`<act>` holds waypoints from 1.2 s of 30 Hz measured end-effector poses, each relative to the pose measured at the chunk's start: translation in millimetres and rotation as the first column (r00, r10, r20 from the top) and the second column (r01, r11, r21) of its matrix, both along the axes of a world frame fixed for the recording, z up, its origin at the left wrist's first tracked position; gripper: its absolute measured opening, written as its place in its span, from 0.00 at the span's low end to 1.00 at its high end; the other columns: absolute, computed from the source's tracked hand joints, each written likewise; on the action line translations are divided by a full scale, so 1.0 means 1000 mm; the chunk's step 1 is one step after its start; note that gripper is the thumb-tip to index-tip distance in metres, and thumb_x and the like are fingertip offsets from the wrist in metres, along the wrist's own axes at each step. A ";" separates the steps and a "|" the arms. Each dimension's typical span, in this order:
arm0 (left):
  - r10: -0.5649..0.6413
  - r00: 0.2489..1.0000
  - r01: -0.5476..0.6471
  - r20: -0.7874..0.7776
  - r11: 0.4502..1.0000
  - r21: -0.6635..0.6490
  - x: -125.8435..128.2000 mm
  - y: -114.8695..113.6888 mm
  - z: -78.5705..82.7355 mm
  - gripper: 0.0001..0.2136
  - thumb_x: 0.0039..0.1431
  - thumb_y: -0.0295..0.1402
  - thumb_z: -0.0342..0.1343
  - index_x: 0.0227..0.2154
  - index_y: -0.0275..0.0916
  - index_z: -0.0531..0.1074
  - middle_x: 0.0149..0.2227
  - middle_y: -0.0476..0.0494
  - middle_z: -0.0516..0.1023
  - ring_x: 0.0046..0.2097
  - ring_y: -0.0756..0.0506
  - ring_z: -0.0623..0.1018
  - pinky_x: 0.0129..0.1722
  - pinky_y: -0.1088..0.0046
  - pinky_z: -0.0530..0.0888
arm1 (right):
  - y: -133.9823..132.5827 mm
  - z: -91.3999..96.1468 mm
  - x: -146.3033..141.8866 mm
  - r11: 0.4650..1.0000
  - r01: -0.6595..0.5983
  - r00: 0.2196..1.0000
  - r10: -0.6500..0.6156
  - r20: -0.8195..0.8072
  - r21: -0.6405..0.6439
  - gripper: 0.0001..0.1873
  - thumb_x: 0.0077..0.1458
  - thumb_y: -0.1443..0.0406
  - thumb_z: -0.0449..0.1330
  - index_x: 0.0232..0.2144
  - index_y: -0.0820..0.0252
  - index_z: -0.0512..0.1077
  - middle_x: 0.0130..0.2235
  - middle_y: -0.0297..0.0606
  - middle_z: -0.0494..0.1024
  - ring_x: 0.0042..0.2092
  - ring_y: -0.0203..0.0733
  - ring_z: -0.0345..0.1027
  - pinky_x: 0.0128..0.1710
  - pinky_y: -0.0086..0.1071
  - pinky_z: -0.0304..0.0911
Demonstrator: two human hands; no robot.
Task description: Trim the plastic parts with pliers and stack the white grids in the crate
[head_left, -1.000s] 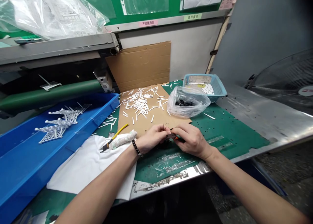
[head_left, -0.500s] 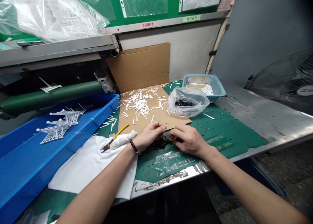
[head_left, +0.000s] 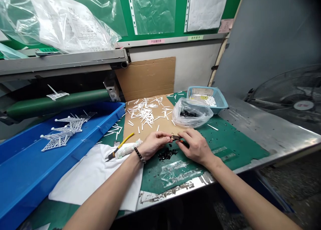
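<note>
Delta vs 0.5 s ago: left hand point(head_left: 154, 143) moved in, fingertips now right at the nose of the small cutters point(head_left: 176, 137); there was a slight gap before. View tilted up a bit, and the black pile point(head_left: 167, 154) on the green mat point(head_left: 220, 141) shows clear of both hands. My read: mid-cycle, piece likely being offered to the blades, not confirmed. Right hand point(head_left: 197, 146) is wrapped around the cutters' handles, nose pointing left. Left fingers bunched; can't tell if they pinch a part, too small. Pose: 2 forearms converging from the near edge, hands low over the mat, just beyond the pile. More black parts point(head_left: 188, 114) sit in the clear bag point(head_left: 202, 120) beyond.
</note>
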State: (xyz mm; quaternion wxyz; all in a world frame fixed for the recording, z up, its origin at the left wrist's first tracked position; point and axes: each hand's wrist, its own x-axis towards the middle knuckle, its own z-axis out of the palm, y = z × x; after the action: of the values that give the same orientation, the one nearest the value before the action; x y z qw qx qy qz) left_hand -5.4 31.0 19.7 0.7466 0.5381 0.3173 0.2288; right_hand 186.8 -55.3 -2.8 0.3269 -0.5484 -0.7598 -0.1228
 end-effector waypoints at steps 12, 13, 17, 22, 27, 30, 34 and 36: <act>-0.003 0.999 0.003 0.033 1.000 -0.026 0.001 -0.002 -0.002 0.18 0.41 0.41 0.69 0.28 0.33 0.71 0.28 0.49 0.72 0.26 0.56 0.63 0.25 0.77 0.56 | -0.001 0.003 -0.002 0.996 0.086 0.981 -0.086 0.173 0.007 0.12 0.62 0.61 0.54 0.41 0.62 0.71 0.37 0.44 0.70 0.40 0.49 0.61 0.42 0.39 0.56; -0.007 0.999 0.008 0.033 1.000 -0.020 0.001 -0.001 -0.002 0.18 0.42 0.42 0.69 0.28 0.33 0.71 0.28 0.49 0.71 0.26 0.55 0.64 0.25 0.76 0.56 | -0.001 0.003 -0.001 0.996 0.086 0.979 -0.087 0.185 0.009 0.12 0.62 0.61 0.53 0.41 0.62 0.71 0.37 0.44 0.70 0.40 0.49 0.60 0.42 0.39 0.56; -0.025 1.000 0.025 0.014 1.000 0.002 0.001 0.001 -0.002 0.17 0.43 0.41 0.68 0.27 0.32 0.72 0.27 0.48 0.72 0.27 0.54 0.65 0.26 0.76 0.57 | 0.000 0.005 -0.002 0.995 0.096 0.967 -0.094 0.237 0.002 0.13 0.63 0.61 0.53 0.42 0.63 0.72 0.37 0.44 0.69 0.40 0.49 0.60 0.41 0.39 0.55; -0.018 1.000 0.018 -0.021 1.000 -0.002 0.000 0.000 0.003 0.15 0.42 0.40 0.69 0.25 0.32 0.74 0.26 0.47 0.72 0.27 0.53 0.67 0.26 0.77 0.58 | -0.001 0.005 -0.002 0.994 0.110 0.958 -0.101 0.269 -0.017 0.13 0.62 0.61 0.52 0.43 0.63 0.72 0.35 0.44 0.69 0.39 0.49 0.59 0.40 0.39 0.54; 0.006 0.998 -0.007 -0.055 1.000 -0.023 0.002 -0.003 0.006 0.14 0.40 0.38 0.69 0.22 0.32 0.73 0.26 0.46 0.73 0.26 0.54 0.67 0.25 0.77 0.58 | -0.002 0.005 -0.003 0.996 0.090 0.946 -0.081 0.314 -0.015 0.13 0.63 0.62 0.52 0.44 0.62 0.72 0.34 0.43 0.69 0.38 0.48 0.59 0.39 0.38 0.54; 0.037 0.997 -0.039 -0.061 0.999 -0.035 0.004 -0.004 0.004 0.14 0.39 0.37 0.69 0.22 0.32 0.73 0.26 0.46 0.73 0.27 0.54 0.68 0.26 0.77 0.59 | -0.003 0.003 -0.003 0.995 0.096 0.934 -0.091 0.346 0.002 0.12 0.64 0.62 0.51 0.42 0.61 0.72 0.32 0.41 0.69 0.36 0.46 0.60 0.36 0.37 0.53; 0.059 0.997 -0.061 -0.052 0.998 -0.029 0.009 -0.006 0.003 0.13 0.40 0.36 0.69 0.23 0.32 0.72 0.26 0.46 0.74 0.28 0.53 0.69 0.28 0.77 0.61 | -0.003 -0.001 -0.002 0.994 0.109 0.932 -0.111 0.346 0.025 0.13 0.65 0.61 0.51 0.38 0.60 0.73 0.29 0.38 0.68 0.31 0.42 0.60 0.32 0.35 0.51; 0.068 0.997 -0.069 -0.047 0.997 -0.018 0.011 -0.007 0.005 0.12 0.42 0.34 0.67 0.23 0.32 0.71 0.26 0.46 0.74 0.28 0.54 0.68 0.27 0.78 0.61 | -0.002 -0.003 -0.001 0.992 0.119 0.939 -0.124 0.322 0.033 0.12 0.65 0.60 0.51 0.36 0.59 0.72 0.29 0.37 0.68 0.31 0.41 0.60 0.31 0.34 0.51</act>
State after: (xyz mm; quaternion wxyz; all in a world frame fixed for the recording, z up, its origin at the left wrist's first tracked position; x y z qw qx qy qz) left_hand 6.0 23.8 24.2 0.7361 0.5246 0.3550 0.2385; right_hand 185.7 -57.0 -5.7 0.1932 -0.5645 -0.7670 -0.2361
